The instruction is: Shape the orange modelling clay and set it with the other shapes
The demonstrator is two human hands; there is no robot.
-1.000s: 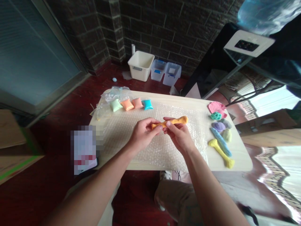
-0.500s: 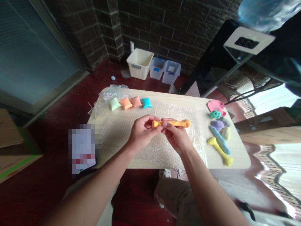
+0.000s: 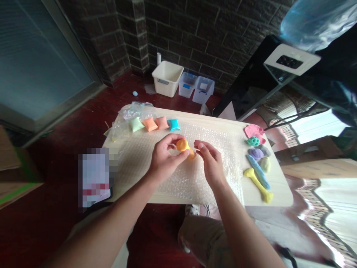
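Observation:
An orange clay bone shape is pinched between the thumb and fingers of my left hand. One rounded end faces up toward me, and the rest slants down and away to the right. My right hand is just to the right of the clay, apart from it, with thumb and fingers curved and a gap between them. Beneath both hands lies a sheet of bubble wrap on the pale wooden table.
Several clay packets, including a blue one, line the table's far left beside clear plastic bags. On the right lie a yellow clay bone, a blue clay roll and a pink clay piece. Bins stand on the floor beyond.
The orange clay has turned from lying crosswise between both hands to pointing one end at me. My right hand has let go and moved slightly right.

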